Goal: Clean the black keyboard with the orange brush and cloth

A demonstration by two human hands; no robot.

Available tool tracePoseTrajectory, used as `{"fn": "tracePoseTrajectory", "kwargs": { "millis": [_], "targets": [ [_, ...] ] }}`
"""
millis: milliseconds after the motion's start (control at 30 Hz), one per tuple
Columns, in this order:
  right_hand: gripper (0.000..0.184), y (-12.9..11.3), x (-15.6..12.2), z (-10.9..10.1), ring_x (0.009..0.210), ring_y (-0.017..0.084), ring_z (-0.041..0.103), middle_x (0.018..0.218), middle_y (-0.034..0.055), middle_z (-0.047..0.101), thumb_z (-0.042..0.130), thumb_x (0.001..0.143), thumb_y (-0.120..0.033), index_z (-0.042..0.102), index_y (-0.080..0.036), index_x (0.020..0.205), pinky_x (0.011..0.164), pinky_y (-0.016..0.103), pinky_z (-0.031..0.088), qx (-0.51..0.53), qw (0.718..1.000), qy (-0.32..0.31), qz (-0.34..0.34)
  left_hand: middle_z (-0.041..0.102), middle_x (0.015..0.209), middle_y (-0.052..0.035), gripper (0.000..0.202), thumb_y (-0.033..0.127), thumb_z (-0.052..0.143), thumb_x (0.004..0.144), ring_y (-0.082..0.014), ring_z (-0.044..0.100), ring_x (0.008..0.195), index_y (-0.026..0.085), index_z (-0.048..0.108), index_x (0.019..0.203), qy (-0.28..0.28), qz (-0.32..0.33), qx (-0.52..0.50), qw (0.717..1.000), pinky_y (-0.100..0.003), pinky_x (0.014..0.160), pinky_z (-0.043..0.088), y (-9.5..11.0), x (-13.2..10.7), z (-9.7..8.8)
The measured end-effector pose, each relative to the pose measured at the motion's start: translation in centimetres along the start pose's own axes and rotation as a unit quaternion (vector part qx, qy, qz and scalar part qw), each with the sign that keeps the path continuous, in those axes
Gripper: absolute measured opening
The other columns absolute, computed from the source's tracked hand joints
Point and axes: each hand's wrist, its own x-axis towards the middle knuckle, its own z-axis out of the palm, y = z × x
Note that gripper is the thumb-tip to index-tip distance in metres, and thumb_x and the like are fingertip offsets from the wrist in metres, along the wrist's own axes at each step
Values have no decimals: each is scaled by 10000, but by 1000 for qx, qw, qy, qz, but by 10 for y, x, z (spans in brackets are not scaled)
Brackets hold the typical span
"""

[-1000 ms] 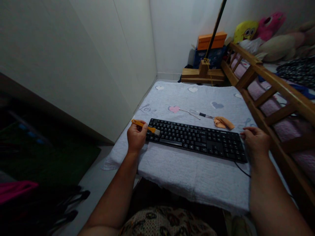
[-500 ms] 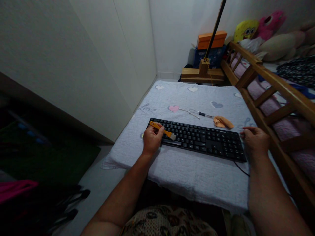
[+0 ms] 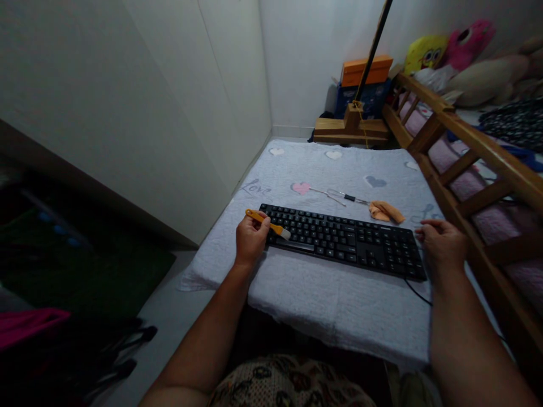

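Note:
A black computer keyboard (image 3: pixel 328 232) lies slightly aslant on the cloth-covered table. In my left hand (image 3: pixel 251 237) is a small brush (image 3: pixel 267 223) with a yellow-orange handle, pinched between thumb and fingers. Its pale bristles touch or hover just over the keys at the keyboard's lower left; I cannot tell which. My right hand (image 3: pixel 443 243) is at the keyboard's right end, its bent fingers against the upper right edge. Part of its grip is hidden.
Behind the keyboard lie a thin metal tool with a black grip (image 3: pixel 349 198) and a crumpled orange cloth (image 3: pixel 386 211). A cable (image 3: pixel 418 292) leaves the keyboard's front right. A wooden bed rail (image 3: pixel 470 152) borders the right side; a pale cabinet (image 3: pixel 169 113) stands left.
My left hand has moved left with the brush, and the bristles have shifted the same way over the keys. My right hand and the keyboard stay in place.

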Motion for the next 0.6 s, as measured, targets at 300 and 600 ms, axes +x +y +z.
{"fn": "tracePoseTrajectory", "kwargs": {
  "millis": [300,600],
  "targets": [
    [279,4,1,-2,575,147,612,659,3,671,623,591,-269,722,-191,840,522,229,444,-2,1000,-2,-5,677,754,-10,231,395,707,755,-166,653,679,190,657,848,44,4,44,998,-268,671,511,-6,16,-26],
    [257,0,0,-2,584,162,613,662,-2,665,617,600,-276,703,-205,831,534,249,459,-12,1000,0,3,679,744,-8,228,405,690,765,-179,661,678,198,669,858,85,38,118,989,-280,689,514,-15,31,-54]
  ]
}}
